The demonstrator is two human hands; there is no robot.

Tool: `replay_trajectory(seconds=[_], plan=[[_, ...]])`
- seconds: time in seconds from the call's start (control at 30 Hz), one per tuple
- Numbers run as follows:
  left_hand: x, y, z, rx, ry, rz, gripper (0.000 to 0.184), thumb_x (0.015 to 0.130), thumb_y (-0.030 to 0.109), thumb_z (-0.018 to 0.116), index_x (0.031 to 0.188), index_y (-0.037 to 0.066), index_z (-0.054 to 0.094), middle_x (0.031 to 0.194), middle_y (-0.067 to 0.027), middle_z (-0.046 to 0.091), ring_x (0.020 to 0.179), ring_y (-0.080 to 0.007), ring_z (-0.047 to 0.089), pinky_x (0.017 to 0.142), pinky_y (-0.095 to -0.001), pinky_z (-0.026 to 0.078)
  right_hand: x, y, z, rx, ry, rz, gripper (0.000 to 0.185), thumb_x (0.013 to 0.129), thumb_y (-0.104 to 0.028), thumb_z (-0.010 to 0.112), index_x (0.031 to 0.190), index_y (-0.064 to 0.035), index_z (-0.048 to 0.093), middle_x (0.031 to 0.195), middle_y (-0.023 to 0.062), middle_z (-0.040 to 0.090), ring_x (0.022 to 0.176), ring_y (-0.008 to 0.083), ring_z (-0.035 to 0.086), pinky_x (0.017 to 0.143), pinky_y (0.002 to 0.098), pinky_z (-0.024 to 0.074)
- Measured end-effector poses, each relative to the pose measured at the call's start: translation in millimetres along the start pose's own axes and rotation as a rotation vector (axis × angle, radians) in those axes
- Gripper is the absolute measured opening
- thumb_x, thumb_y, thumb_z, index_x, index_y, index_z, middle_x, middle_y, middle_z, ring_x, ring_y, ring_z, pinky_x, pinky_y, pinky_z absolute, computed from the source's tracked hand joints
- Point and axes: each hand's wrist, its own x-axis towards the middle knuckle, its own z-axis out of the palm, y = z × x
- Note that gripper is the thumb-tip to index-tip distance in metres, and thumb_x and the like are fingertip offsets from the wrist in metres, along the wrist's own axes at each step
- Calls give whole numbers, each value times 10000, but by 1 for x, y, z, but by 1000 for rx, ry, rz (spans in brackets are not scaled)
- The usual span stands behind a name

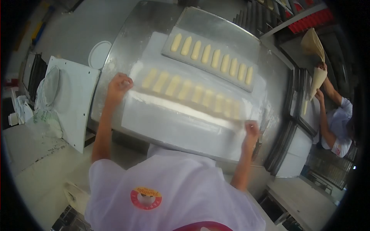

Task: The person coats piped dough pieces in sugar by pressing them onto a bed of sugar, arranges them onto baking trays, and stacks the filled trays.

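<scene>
My left hand is closed, its fingertips pinching the left end of a thin paper strip. Pinched at the other end of that strip is my right hand, also closed. Several piped batter fingers lie on the strip in a row, blurred by motion. Just nearer to me runs a band of white powder on a large pale sheet. Beyond my strip, another strip carries several sharper-looking pale batter fingers.
The metal table has a raised tray edge at the back. A white board and a round lid stand to the left. At right, a co-worker's hands hold a piping bag above dark trays.
</scene>
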Motion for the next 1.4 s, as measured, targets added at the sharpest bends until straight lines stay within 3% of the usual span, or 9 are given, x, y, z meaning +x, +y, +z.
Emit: replay_trajectory(seconds=[0.13,0.2,0.27,0.37,0.57,0.7,1.0,1.17,1.4], plan=[[-29,-20,21,23,5,-113,132,750,51,684,858,41,609,761,-29,584,671,-120,511,588,-239,398,-23,19,15,-149,-80,-57,118,840,-135,607,885,-29,630,754,0,536,746,101,467,697,242,364],[-33,-19,29,-105,105,-246,164,752,63,687,884,41,593,709,-33,591,623,-121,511,580,-245,406,-28,11,21,58,-9,110,137,855,-159,618,880,-25,631,765,11,560,776,102,493,721,239,378],[-31,-12,40,-237,208,-370,196,753,75,691,909,40,577,657,-38,598,575,-123,511,573,-251,414,-25,7,25,87,7,161,122,850,-77,625,948,-4,623,785,23,575,785,115,524,758,264,391],[-33,1,44,-113,236,-420,256,744,87,701,948,47,552,638,-57,614,554,-122,522,559,-265,429,-24,14,31,-1,135,195,326,786,-33,678,1095,-27,573,765,13,586,764,92,516,763,267,391],[-33,-4,40,91,143,-246,172,722,80,712,870,40,634,681,-78,654,618,-146,610,590,-257,462,-18,8,31,34,179,318,248,764,-34,690,1003,-5,634,711,15,592,701,90,522,739,254,405],[-26,-11,35,98,89,-290,123,723,106,718,791,20,664,694,-84,661,644,-159,634,611,-265,474,-14,27,27,0,179,288,126,780,-71,690,872,15,677,770,25,646,709,95,560,660,228,427],[15,5,48,166,80,-351,203,725,195,733,816,18,691,719,-102,678,651,-169,638,624,-284,483,32,13,39,-207,191,289,154,788,-109,696,875,14,672,773,41,649,706,113,569,671,231,436],[15,-11,45,221,80,-292,212,723,179,737,822,-1,687,706,-108,675,646,-178,634,627,-288,485,32,23,31,-57,162,221,100,780,-78,689,842,-4,663,752,29,633,688,108,562,662,235,436],[9,39,8,48,63,-378,173,730,121,724,834,-11,682,710,-100,669,665,-146,626,641,-256,478,19,-32,15,102,196,174,68,771,-38,676,816,-5,635,676,6,574,652,101,546,689,226,418]])
